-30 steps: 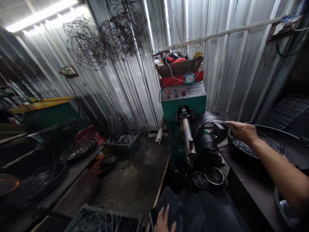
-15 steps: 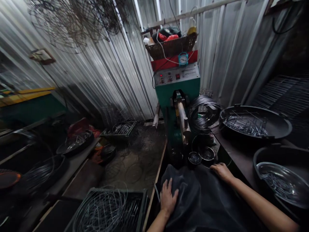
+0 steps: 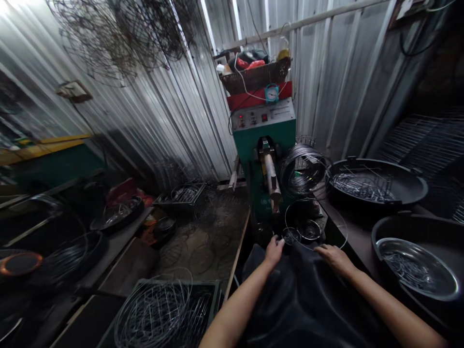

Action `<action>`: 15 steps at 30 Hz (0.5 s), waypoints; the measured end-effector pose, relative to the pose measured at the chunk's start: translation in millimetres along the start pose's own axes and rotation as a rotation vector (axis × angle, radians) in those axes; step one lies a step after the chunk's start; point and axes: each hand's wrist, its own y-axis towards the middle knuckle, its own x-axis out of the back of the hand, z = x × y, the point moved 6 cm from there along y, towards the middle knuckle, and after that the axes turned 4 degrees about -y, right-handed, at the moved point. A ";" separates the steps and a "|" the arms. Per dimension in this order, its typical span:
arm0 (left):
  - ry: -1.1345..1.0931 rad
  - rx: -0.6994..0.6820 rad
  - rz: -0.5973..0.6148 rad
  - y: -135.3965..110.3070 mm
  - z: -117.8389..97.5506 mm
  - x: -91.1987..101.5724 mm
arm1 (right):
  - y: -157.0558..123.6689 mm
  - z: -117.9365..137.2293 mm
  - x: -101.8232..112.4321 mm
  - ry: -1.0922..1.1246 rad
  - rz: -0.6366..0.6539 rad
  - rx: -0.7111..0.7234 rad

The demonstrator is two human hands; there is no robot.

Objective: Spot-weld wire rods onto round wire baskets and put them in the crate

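Observation:
A large thin wire ring (image 3: 347, 233) stands in front of the machine, and my right hand (image 3: 335, 257) has its fingers closed on the ring's lower edge. My left hand (image 3: 274, 251) is beside a small bowl (image 3: 291, 236) of little metal pieces, fingers pinched together; whether anything is between them is too small to see. Another small round bowl (image 3: 310, 229) is seen through the ring. Black cloth (image 3: 300, 295) drapes over my lap beneath both hands.
A green machine (image 3: 266, 130) with a long rod-like arm (image 3: 271, 181) stands ahead. Coiled wire (image 3: 304, 169) hangs beside it. Black pans (image 3: 413, 186) with wire parts and a metal bowl (image 3: 416, 268) are at right. A tray (image 3: 215, 295) of wire rings sits at left.
My left hand has lifted off the black cloth and moved forward and right to the small bowl, its fingers drawing together. My right hand stays at the wire ring, which now shows more clearly.

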 end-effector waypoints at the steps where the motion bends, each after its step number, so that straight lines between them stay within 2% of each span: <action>1: -0.124 0.077 0.020 5.5 -5.4 -17.2 | -1.4 1.2 -0.3 0.018 -0.021 0.010; 3: -0.371 0.208 0.054 12.9 -13.3 -48.6 | -4.3 3.0 -2.4 0.055 -0.050 0.011; 5: -0.578 0.269 0.056 18.0 -18.6 -69.7 | -6.9 3.7 -5.1 0.117 -0.056 -0.014; 8: -0.737 0.275 -0.014 25.4 -20.0 -77.8 | -8.1 1.6 0.6 0.239 -0.095 -0.025; 10: -0.783 0.280 -0.068 29.8 -16.8 -73.9 | -6.4 -11.9 17.2 0.278 -0.238 -0.062; 11: -0.801 0.287 -0.086 31.7 -14.7 -71.3 | -5.1 -25.6 27.1 0.276 -0.333 -0.129; 13: -0.825 0.300 -0.100 35.1 -10.9 -66.8 | -2.8 -65.6 41.9 0.258 -0.490 -0.382; 15: -0.832 0.306 -0.103 38.0 -8.8 -63.6 | 0.9 -109.3 43.0 0.269 -0.517 -0.678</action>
